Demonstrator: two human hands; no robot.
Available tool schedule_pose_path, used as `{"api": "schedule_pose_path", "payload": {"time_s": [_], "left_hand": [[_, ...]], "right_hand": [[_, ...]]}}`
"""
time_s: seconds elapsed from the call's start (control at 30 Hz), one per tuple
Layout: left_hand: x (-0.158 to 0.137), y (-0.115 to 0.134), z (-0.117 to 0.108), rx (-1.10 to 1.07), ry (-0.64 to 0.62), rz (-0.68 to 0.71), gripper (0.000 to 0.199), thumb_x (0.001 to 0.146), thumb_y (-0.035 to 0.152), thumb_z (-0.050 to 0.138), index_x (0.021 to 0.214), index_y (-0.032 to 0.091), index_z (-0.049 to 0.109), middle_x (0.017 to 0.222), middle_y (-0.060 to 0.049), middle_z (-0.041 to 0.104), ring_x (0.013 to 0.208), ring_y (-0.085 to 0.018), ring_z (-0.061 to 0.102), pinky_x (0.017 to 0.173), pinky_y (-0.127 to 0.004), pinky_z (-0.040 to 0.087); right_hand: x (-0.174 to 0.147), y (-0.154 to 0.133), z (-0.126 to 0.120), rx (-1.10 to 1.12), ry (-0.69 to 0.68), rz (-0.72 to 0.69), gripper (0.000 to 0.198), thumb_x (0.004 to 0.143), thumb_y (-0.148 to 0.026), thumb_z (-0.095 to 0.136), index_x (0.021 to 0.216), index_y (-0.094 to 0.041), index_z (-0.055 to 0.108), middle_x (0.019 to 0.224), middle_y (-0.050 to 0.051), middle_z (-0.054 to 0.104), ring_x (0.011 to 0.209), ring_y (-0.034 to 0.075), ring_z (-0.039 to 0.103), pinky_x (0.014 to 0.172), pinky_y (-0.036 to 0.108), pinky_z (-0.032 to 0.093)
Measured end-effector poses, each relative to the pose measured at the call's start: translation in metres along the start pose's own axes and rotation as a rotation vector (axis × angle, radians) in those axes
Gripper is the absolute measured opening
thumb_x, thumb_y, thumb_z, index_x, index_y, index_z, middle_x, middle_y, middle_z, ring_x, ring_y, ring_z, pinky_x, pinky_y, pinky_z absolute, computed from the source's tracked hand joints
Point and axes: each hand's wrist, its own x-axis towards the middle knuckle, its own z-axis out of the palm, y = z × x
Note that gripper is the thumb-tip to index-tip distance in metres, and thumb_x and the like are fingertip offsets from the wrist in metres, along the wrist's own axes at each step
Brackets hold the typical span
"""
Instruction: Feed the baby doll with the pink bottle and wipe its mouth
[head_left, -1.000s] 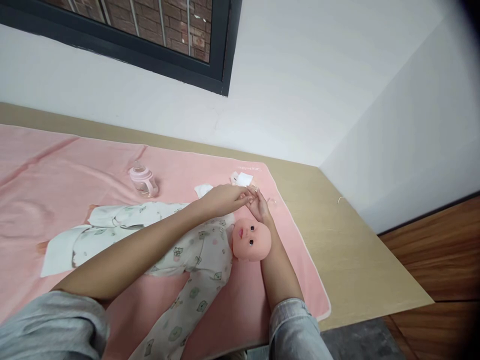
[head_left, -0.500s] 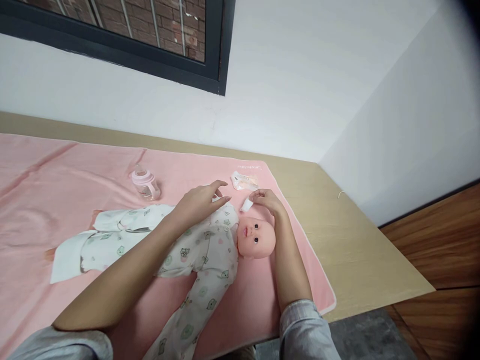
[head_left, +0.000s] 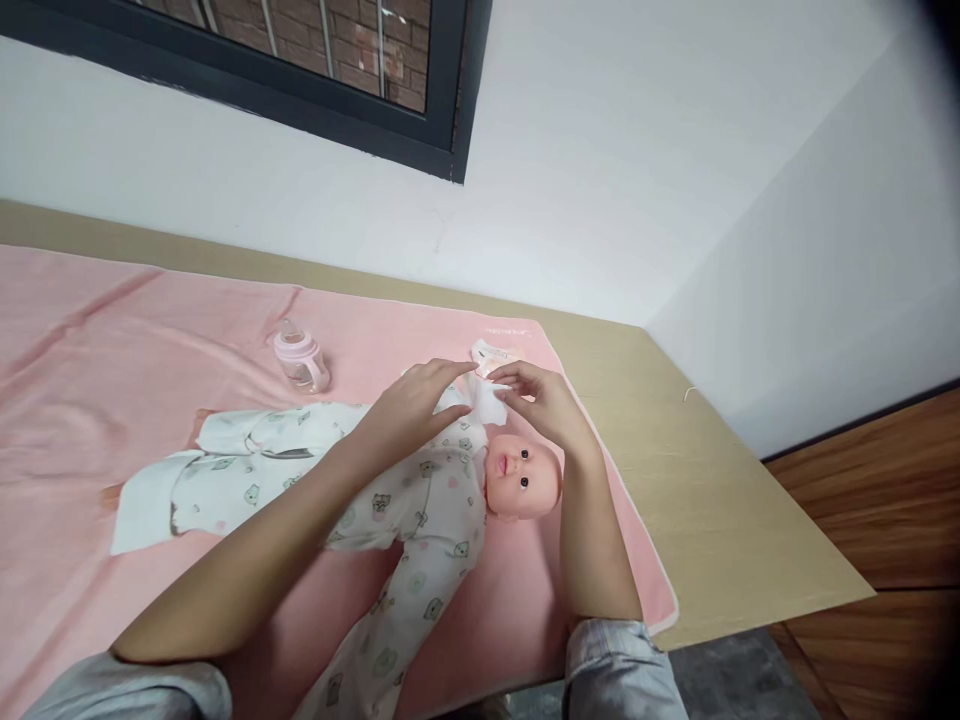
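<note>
A baby doll (head_left: 523,478) in a white patterned sleepsuit lies on its back, its head to the right. Above the doll's shoulder is a small white piece of thin cloth or tissue (head_left: 490,406). My right hand (head_left: 536,398) has curled fingers around its right edge. Reaching over the doll's chest, my left hand (head_left: 416,405) has its thumb and forefinger apart, with the tips close to the white piece; whether they touch it I cannot tell. Just behind the hands lies a small printed plastic packet (head_left: 491,355), partly hidden by the fingers.
A pink-lidded baby bottle (head_left: 301,362) with a handle stands behind the doll's legs. A pink blanket (head_left: 150,350) with folds covers much of the tan tabletop (head_left: 720,520). Beyond it are a white wall (head_left: 570,200) and a dark-framed window (head_left: 450,130).
My left hand has moved slightly right, closer to the right hand. The white piece shows larger and more spread between them. The whole view has shifted a little.
</note>
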Motion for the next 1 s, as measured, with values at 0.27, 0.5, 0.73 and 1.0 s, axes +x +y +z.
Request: {"api": "schedule_pose_path", "payload": {"time_s": [0.27, 0.5, 0.73, 1.0], "left_hand": [[-0.005, 0.003, -0.015, -0.104, -0.016, 0.078, 0.021, 0.09, 0.041, 0.059, 0.091, 0.023, 0.071, 0.128, -0.004, 0.061, 0.119, -0.027, 0.055, 0.101, -0.042, 0.045], [-0.013, 0.017, -0.025, -0.312, 0.052, 0.188, 0.02, 0.088, 0.04, 0.066, 0.079, 0.023, 0.072, 0.126, -0.005, 0.063, 0.115, -0.024, 0.06, 0.094, -0.036, 0.051], [-0.018, 0.033, -0.009, -0.405, 0.288, 0.317, 0.008, 0.089, 0.022, 0.07, 0.081, 0.022, 0.069, 0.137, -0.007, 0.057, 0.122, -0.022, 0.056, 0.094, -0.036, 0.052], [-0.024, 0.042, -0.012, -0.55, 0.316, 0.218, 0.01, 0.089, 0.03, 0.07, 0.083, 0.022, 0.072, 0.095, -0.005, 0.074, 0.108, -0.024, 0.064, 0.097, -0.041, 0.051]], "right_hand": [[-0.025, -0.036, -0.001, -0.159, -0.054, -0.157, 0.023, 0.093, -0.023, 0.055, 0.11, -0.031, 0.07, 0.11, -0.001, 0.072, 0.102, 0.016, 0.066, 0.091, 0.034, 0.053], [-0.028, -0.041, 0.006, -0.147, 0.08, -0.245, 0.026, 0.091, -0.024, 0.061, 0.114, -0.032, 0.067, 0.112, 0.001, 0.068, 0.096, 0.016, 0.065, 0.09, 0.035, 0.055], [-0.03, -0.046, 0.023, 0.056, 0.121, -0.157, 0.055, 0.086, -0.023, 0.064, 0.136, -0.039, 0.048, 0.13, 0.002, 0.054, 0.082, 0.01, 0.066, 0.088, 0.03, 0.059], [-0.023, -0.031, -0.001, 0.097, 0.189, -0.122, 0.064, 0.079, -0.031, 0.074, 0.137, -0.036, 0.047, 0.139, 0.004, 0.05, 0.094, 0.013, 0.066, 0.093, 0.031, 0.058]]}}
